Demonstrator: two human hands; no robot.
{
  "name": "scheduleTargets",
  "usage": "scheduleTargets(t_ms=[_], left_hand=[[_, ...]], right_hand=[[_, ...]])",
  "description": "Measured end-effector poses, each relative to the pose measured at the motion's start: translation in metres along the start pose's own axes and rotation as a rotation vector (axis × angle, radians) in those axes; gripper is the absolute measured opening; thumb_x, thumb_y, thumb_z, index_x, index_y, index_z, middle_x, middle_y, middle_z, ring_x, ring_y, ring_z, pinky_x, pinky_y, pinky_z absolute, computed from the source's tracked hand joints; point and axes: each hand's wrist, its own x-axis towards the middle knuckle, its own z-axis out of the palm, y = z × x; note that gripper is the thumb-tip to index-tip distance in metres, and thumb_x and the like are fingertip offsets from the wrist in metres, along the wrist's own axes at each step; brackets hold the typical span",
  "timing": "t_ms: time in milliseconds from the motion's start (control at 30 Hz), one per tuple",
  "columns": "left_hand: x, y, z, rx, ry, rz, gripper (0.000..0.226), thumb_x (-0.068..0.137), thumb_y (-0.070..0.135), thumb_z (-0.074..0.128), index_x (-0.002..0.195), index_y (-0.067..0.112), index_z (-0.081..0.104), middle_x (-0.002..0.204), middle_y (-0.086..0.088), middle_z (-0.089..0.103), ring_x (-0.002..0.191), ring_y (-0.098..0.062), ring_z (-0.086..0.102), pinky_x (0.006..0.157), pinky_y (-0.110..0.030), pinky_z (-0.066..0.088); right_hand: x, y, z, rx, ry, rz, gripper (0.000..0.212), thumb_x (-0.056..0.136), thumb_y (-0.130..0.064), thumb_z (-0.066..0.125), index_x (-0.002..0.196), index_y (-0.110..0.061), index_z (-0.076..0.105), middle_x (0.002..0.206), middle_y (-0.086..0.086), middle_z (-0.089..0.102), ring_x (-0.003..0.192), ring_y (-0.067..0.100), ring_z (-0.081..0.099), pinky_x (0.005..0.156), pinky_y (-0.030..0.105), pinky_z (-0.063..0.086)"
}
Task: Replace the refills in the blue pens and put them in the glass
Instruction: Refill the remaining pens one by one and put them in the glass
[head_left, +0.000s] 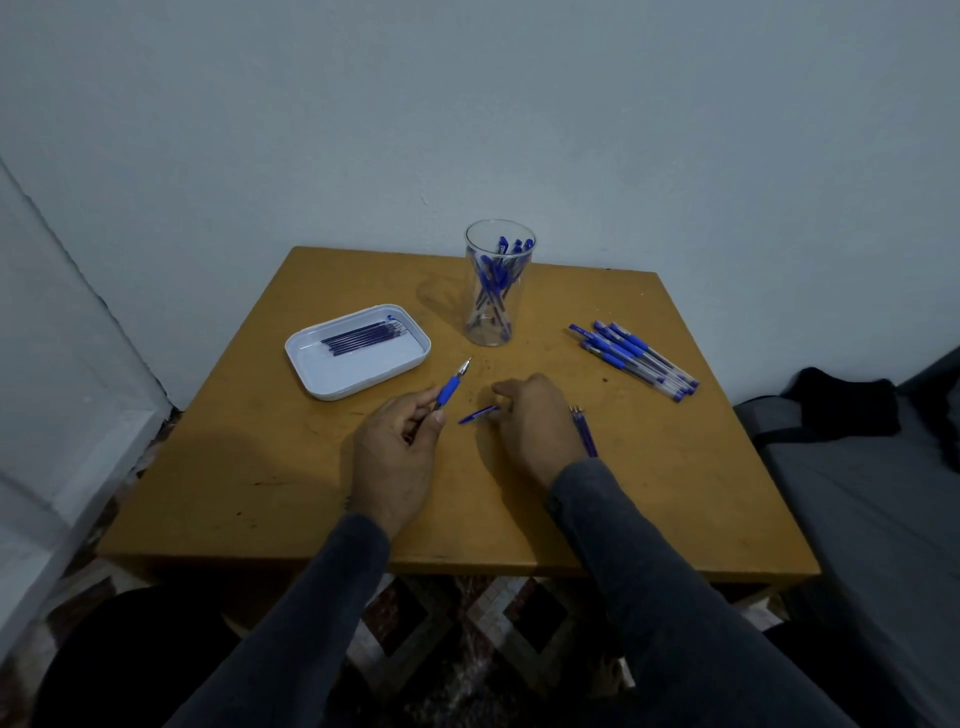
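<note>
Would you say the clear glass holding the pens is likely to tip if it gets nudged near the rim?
Probably, somewhat. The glass is tall and narrow, and its pens lean toward one side, so a high nudge could topple it. It looks smooth, so perhaps slippery to grip.

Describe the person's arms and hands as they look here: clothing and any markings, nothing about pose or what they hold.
Both arms wear long dark grey sleeves of a soft, plain fabric, reaching to the wrists. The left hand and right hand are bare: no gloves, rings or watch show. A small dark mark sits at the left wrist, just above the cuff; it is too small to tell what it is.
</note>
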Motion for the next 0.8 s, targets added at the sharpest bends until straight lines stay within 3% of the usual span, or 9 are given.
scheduleTargets(t_ms=[67, 167, 267, 367, 433, 533, 800], left_hand=[[-0.001, 0.0, -0.001, 0.012, -0.009, 0.003, 0.031, 0.098, 0.022, 0.063, 0.129, 0.024, 0.066, 0.108, 0.01, 0.068, 0.096, 0.0, 0.062, 0.082, -0.019, 0.055], [0.0, 0.001, -0.002, 0.004, -0.019, -0.001, 0.031, 0.098, 0.021, 0.063, 0.129, 0.023, 0.067, 0.11, 0.01, 0.068, 0.097, 0.0, 0.062, 0.084, -0.022, 0.056], [0.0, 0.003, -0.002, -0.008, -0.029, 0.008, 0.031, 0.098, 0.018, 0.064, 0.128, 0.022, 0.068, 0.109, 0.01, 0.068, 0.097, -0.002, 0.063, 0.085, -0.024, 0.056], [-0.002, 0.005, -0.001, -0.005, -0.044, 0.038, 0.03, 0.096, 0.015, 0.066, 0.125, 0.021, 0.069, 0.108, 0.012, 0.068, 0.099, 0.002, 0.062, 0.086, -0.017, 0.054], [-0.003, 0.006, -0.001, -0.003, -0.053, 0.055, 0.03, 0.095, 0.013, 0.067, 0.124, 0.02, 0.07, 0.105, 0.012, 0.068, 0.098, 0.003, 0.061, 0.084, -0.014, 0.052], [-0.004, 0.008, -0.001, 0.012, -0.062, 0.068, 0.032, 0.094, 0.011, 0.069, 0.124, 0.018, 0.07, 0.098, 0.012, 0.067, 0.092, 0.006, 0.059, 0.077, -0.006, 0.046], [-0.006, 0.011, -0.001, 0.0, -0.08, 0.055, 0.031, 0.092, 0.012, 0.071, 0.122, 0.018, 0.072, 0.095, 0.01, 0.069, 0.091, 0.002, 0.059, 0.074, -0.005, 0.045]], right_hand=[[-0.001, -0.002, 0.004, -0.045, -0.022, -0.044, 0.035, 0.101, -0.026, 0.06, 0.136, -0.029, 0.061, 0.118, -0.001, 0.042, 0.099, 0.013, 0.046, 0.084, 0.026, 0.041], [0.0, -0.004, 0.005, -0.006, -0.007, -0.045, 0.022, 0.099, -0.027, 0.063, 0.121, -0.025, 0.065, 0.121, -0.002, 0.049, 0.097, 0.009, 0.046, 0.083, 0.024, 0.041], [-0.006, -0.001, -0.001, 0.334, 0.049, 0.022, 0.01, 0.096, -0.021, 0.069, 0.103, -0.026, 0.064, 0.104, -0.008, 0.06, 0.091, 0.009, 0.058, 0.075, 0.023, 0.049], [-0.012, 0.002, -0.007, 0.715, 0.116, 0.102, 0.007, 0.095, -0.016, 0.071, 0.095, -0.023, 0.069, 0.094, -0.002, 0.065, 0.077, 0.012, 0.061, 0.058, 0.026, 0.052], [-0.015, 0.001, -0.012, 0.919, 0.147, 0.136, 0.006, 0.098, -0.012, 0.066, 0.1, -0.017, 0.069, 0.099, 0.004, 0.067, 0.075, 0.015, 0.062, 0.051, 0.025, 0.051], [-0.018, 0.001, -0.016, 1.114, 0.121, 0.107, 0.014, 0.101, -0.006, 0.059, 0.114, -0.009, 0.063, 0.108, 0.012, 0.07, 0.081, 0.018, 0.069, 0.053, 0.029, 0.057], [-0.024, 0.004, -0.016, 1.008, 0.158, -0.012, 0.031, 0.102, -0.001, 0.055, 0.129, -0.009, 0.067, 0.101, 0.014, 0.068, 0.07, 0.013, 0.063, 0.052, 0.033, 0.06]])
